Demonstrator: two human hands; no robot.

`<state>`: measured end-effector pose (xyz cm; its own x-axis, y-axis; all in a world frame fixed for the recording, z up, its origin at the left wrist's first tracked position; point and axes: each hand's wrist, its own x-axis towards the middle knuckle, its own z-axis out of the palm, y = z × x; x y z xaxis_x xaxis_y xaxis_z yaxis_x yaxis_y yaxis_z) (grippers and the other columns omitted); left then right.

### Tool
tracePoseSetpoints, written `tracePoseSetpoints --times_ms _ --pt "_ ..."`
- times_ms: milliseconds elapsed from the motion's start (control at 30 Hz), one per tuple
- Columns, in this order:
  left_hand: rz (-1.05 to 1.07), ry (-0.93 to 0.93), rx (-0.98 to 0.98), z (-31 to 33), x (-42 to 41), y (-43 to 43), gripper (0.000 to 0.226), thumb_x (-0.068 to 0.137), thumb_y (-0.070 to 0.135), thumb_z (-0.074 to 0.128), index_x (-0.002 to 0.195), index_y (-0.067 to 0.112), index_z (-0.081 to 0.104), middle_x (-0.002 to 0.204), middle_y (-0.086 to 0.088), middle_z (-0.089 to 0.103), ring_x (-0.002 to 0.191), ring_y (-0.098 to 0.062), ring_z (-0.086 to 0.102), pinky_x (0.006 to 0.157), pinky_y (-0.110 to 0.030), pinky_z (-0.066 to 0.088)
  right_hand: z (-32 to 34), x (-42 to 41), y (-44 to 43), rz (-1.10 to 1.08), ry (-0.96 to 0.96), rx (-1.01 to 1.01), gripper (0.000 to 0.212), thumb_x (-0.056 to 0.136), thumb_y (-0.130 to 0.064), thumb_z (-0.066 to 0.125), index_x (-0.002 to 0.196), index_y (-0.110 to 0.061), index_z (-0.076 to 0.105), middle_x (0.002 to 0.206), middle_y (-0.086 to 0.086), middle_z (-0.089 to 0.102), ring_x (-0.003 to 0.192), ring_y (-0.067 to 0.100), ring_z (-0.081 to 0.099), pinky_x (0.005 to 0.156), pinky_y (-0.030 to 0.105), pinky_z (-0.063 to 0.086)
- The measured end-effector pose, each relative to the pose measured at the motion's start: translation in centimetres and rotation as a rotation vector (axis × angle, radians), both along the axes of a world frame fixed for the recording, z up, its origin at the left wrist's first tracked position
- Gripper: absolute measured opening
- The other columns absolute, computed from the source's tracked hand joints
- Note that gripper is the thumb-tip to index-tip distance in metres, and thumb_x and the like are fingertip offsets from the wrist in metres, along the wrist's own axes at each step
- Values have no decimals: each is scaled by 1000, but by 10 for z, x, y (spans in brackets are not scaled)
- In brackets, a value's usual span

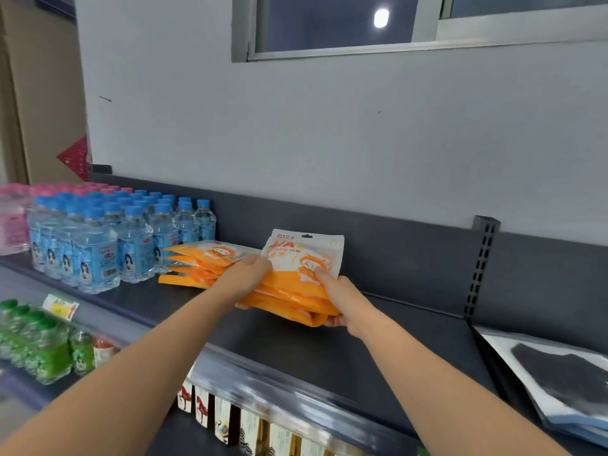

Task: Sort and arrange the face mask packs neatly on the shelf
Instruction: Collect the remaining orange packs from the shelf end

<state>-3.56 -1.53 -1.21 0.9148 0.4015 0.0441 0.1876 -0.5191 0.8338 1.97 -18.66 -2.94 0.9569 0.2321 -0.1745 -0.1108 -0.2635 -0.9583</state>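
A stack of orange mask packs [296, 292] is held just above the dark shelf [329, 353], its top pack tilted up at the far end. The left hand [245, 278] and right hand [342, 299] grip opposite edges, fingers [332, 321] curled underneath and thumbs on top. Left of the fingers a second orange stack [194, 261] lies beside water bottles [131, 238]. Black packs [559, 373] lie well to the right.

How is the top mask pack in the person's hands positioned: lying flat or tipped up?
Tipped up. The top pack rises with its hanging-hole edge highest, held between the left hand and right hand, unlike the flat pile.
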Motion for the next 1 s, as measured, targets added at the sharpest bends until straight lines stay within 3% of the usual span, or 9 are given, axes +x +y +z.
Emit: tracePoseSetpoints --times_ms 133,200,300,433,567,667,767,867,1000 --pt "-31 32 49 -9 16 27 56 100 40 37 152 26 23 155 -9 29 134 -33 37 104 -48 43 -4 12 27 -18 -2 -41 59 93 -60 46 135 -19 40 120 8 57 105 27 60 62 31 54" --pt "-41 14 99 -12 23 39 55 101 39 37 152 22 24 155 -9 30 137 -31 35 108 -44 38 -4 16 40 -37 -2 -58 60 93 -62 46 135 -20 40 122 8 56 107 28 59 62 32 54" --pt "-36 -21 163 -14 30 56 54 100 40 38 148 16 32 148 -9 41 130 -28 44 102 -42 42 -4 18 59 -87 29 -49 61 93 -62 45 137 -20 39 126 8 55 110 29 58 70 36 56" --pt "-28 -49 275 -17 34 76 54 97 50 39 136 13 44 128 -9 57 100 -26 60 83 -43 57 -5 19 78 -168 38 -18 62 92 -61 49 137 -19 39 127 8 55 111 31 58 71 39 57" --pt "-11 -55 600 -20 33 86 64 90 68 33 119 16 57 108 -5 66 93 -23 63 69 -32 47 -11 19 88 -239 21 -31 68 88 -64 52 138 -19 39 127 7 55 111 30 58 70 40 59" --pt "4 -48 773 -14 30 85 69 84 77 33 95 16 63 83 -2 63 76 -19 60 60 -29 44 -13 21 92 -280 -27 -88 69 89 -64 49 139 -18 38 129 6 54 114 30 55 80 42 56" --pt "18 -35 873 -8 29 85 72 81 80 33 84 15 62 71 1 58 70 -16 59 59 -28 48 -14 20 96 -309 -153 -213 64 91 -63 44 139 -20 39 123 2 56 112 26 56 95 45 51" --pt "9 -50 853 -4 34 88 70 81 79 35 95 17 64 71 4 56 72 -15 58 57 -27 45 -12 15 97 -316 -284 -350 67 86 -70 34 139 -29 37 128 0 58 115 27 55 99 50 46" --pt "2 -160 628 2 41 98 64 84 68 48 121 17 58 101 0 64 90 -19 60 66 -31 47 0 11 96 -338 -358 -405 69 88 -75 28 138 -31 46 134 -1 56 131 29 43 107 50 36"
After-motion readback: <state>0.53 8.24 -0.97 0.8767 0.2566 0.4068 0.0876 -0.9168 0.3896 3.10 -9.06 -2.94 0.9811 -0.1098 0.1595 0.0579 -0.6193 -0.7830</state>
